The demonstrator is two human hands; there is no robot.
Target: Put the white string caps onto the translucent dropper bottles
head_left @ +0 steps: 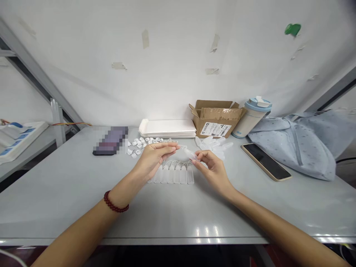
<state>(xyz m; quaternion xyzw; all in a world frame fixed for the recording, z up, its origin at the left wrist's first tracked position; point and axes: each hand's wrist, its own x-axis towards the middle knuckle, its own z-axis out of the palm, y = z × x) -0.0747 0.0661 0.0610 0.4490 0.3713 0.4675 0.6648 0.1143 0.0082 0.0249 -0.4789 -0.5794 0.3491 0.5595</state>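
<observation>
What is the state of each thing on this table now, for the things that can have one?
small clear bottle: held above the table, pinched at both ends.
left hand: closed on one end.
right hand: closed on the other end.
row of clear bottles: lying side by side.
cardboard box: flaps open.
cup: upright, lid on.
phone at right: face up, screen dark.

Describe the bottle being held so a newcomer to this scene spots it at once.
On the grey table, look at its middle, in front of the cardboard box, where the left hand and right hand meet. Between them is a small clear bottle. Unlike the row of bottles on the table just below, it is lifted off the surface and held at both ends.
</observation>
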